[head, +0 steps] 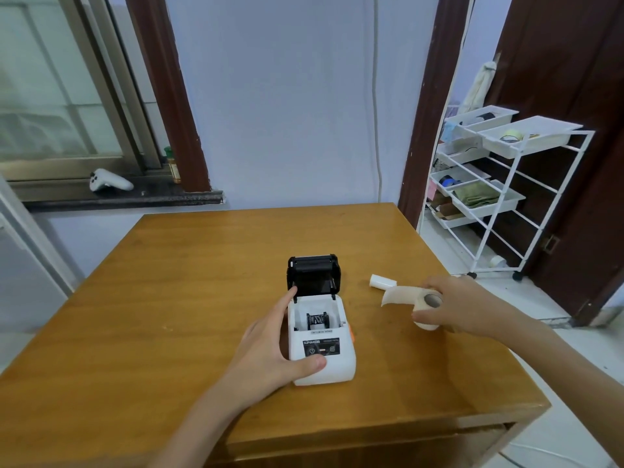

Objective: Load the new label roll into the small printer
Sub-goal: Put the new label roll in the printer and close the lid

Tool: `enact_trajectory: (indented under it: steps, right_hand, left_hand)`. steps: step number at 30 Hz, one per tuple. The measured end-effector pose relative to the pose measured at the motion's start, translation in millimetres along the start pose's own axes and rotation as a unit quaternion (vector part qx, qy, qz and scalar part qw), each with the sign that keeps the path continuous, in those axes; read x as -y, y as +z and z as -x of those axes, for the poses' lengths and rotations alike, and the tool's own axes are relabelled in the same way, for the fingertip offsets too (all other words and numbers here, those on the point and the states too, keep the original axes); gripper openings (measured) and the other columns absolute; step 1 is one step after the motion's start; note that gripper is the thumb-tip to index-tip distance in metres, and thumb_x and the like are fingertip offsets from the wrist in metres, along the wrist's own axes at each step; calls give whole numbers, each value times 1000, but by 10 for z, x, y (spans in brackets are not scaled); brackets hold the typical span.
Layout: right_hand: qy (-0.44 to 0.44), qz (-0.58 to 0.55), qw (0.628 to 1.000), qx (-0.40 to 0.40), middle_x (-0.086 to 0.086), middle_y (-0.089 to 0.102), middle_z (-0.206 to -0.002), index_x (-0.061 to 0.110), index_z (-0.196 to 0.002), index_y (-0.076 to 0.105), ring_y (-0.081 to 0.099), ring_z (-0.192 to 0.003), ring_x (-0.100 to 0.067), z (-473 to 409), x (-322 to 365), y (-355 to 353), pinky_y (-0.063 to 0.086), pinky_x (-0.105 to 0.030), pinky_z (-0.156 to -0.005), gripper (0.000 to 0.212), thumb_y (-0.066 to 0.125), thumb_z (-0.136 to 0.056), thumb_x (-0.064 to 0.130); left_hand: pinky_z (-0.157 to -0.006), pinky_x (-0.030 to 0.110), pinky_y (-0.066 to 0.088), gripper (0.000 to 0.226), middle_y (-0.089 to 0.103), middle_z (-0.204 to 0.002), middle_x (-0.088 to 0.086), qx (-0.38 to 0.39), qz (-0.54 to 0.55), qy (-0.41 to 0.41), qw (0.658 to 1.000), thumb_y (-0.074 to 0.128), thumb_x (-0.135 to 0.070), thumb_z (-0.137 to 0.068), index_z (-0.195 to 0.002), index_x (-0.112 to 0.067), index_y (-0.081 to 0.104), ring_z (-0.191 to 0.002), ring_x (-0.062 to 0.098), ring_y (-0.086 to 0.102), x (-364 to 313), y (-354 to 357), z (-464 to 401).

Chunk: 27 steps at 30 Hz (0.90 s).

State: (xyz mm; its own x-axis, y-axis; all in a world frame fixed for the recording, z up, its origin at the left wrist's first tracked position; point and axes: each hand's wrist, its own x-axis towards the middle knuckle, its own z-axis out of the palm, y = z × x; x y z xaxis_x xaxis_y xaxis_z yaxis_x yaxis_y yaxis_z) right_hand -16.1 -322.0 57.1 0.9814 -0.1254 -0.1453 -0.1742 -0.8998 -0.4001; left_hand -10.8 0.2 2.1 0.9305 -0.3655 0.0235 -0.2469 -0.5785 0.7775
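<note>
A small white printer (329, 366) stands mid-table with its black lid (313, 274) flipped up and its paper bay (317, 319) showing only a black spindle part. My left hand (270, 349) clasps the printer's left side, thumb on its front panel. My right hand (454, 307) holds a white label roll (426, 307) just above the table, right of the printer, with a loose paper tail (395, 295) curling towards the left. A small white tube (382, 282) lies on the table behind the roll.
The wooden table (202, 298) ends close on the right and front. A white wire rack (499, 190) with trays stands at the right by a dark door. A white game controller (109, 181) lies on the window sill at the left.
</note>
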Motion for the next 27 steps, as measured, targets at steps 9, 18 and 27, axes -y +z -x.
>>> enact_trajectory:
  steps: [9,18,27]
  right_hand:
    - [8,-174,985,0,-5,75,-89,17,-101,66,75,-67,-24,41,98,-79,62,-34,-59,25,76,-81,29]
    - [-63,-474,876,68,-9,79,-89,7,-103,71,73,-75,-17,223,812,125,60,-25,-66,22,72,-85,19]
    - [-71,-499,859,88,-12,78,-88,6,-103,71,68,-63,-14,29,1157,503,55,-24,-63,26,74,-84,23]
  left_hand:
    - [-116,49,31,113,42,-148,-27,-3,3,8,1000,74,-74,-58,-147,-62,6,-143,11,33,25,3,-11]
    - [-118,41,25,114,39,-145,-28,-2,-2,11,1000,70,-72,-57,-150,-54,6,-142,9,29,-39,-10,9]
    - [-113,42,34,97,44,-133,-35,-4,-4,12,1000,73,-68,-59,-138,-61,18,-133,7,39,-7,-2,3]
